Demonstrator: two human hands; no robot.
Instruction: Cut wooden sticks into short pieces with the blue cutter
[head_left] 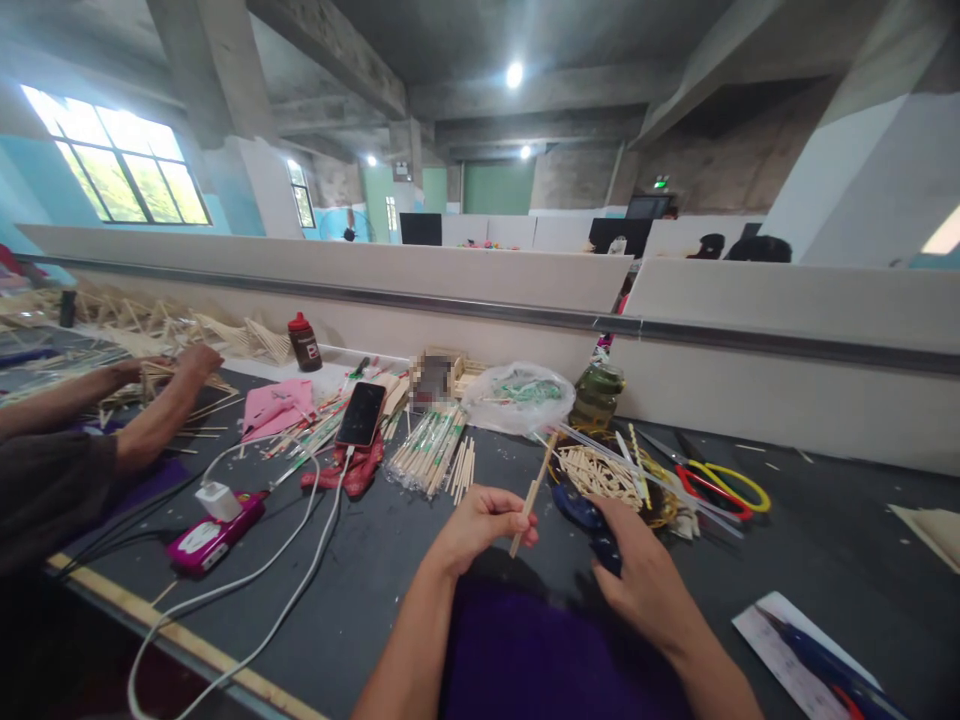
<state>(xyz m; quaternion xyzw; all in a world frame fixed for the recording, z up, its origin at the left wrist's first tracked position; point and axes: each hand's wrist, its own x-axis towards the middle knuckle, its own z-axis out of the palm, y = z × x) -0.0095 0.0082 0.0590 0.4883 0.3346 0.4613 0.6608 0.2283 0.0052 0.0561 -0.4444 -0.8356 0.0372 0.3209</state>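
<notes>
Pinched between the thumb and fingers of my left hand (487, 520) are thin wooden sticks (534, 492), tilted up and to the right. My right hand (641, 575) is closed around a dark blue tool (606, 545) whose exact kind is partly hidden by the fingers. Just beyond the tool lies a pile of short wooden sticks (596, 472) in a dark, round holder. Bundled sticks in clear plastic (431, 450) rest to the left of my left hand, with a few loose sticks (463, 468) beside them.
Red- and yellow-handled scissors (724, 488) lie at right, near a glass jar (598, 395). A phone (361, 415) charges from a magenta power strip (217, 530), its white cable looping across the table. Another person's hands (196, 365) work at left. A low partition (450, 315) runs behind.
</notes>
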